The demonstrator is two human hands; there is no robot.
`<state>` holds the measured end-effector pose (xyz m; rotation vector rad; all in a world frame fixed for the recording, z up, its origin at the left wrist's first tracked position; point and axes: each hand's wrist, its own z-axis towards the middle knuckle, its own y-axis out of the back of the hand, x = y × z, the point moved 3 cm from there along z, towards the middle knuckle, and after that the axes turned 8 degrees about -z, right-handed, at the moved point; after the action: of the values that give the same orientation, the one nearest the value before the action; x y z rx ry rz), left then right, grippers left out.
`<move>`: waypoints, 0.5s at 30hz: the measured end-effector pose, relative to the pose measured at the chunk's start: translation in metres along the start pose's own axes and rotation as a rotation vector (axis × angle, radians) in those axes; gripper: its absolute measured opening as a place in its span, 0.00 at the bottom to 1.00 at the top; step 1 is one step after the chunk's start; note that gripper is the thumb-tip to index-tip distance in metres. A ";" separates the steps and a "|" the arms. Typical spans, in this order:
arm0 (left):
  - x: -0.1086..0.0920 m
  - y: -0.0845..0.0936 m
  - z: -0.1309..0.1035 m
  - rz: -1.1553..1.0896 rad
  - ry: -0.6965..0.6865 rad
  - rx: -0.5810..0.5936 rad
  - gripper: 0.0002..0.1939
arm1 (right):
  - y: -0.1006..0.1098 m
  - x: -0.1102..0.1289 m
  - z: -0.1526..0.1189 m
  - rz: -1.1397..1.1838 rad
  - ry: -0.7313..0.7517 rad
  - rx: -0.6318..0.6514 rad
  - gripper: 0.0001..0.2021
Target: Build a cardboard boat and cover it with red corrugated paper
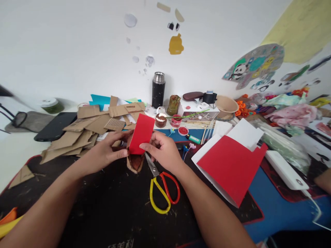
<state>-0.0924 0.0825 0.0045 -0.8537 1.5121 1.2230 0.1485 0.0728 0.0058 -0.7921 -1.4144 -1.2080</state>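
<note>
A strip of red corrugated card stands tilted between my two hands in the head view. My right hand is closed on its right edge, thumb in front and fingers behind. Just under the card is a brown, hollow, boat-shaped piece with a rough rim, partly covered by the card. My left hand is closed at that piece's left side, its thumb by the card's lower left corner; the fingertips are partly hidden. Scissors with one yellow and one red handle lie open on the black mat, below my right hand.
Cardboard scraps are heaped at the left. A larger folded red sheet lies at the right, beside a white power strip. Along the back stand a black flask, small jars and a beige bowl.
</note>
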 end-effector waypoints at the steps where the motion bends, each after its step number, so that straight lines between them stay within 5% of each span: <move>1: -0.001 0.000 0.001 0.006 -0.015 -0.012 0.48 | 0.000 0.000 0.000 0.017 -0.009 0.003 0.24; 7: -0.002 -0.008 0.003 -0.077 -0.029 -0.123 0.44 | 0.000 0.000 0.001 0.139 -0.012 -0.007 0.23; 15: -0.002 -0.039 0.003 -0.596 0.058 -0.206 0.39 | -0.003 0.001 0.003 0.288 -0.036 0.029 0.24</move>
<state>-0.0553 0.0759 -0.0047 -1.3669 1.0647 0.9160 0.1448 0.0753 0.0062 -0.9646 -1.2926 -0.9542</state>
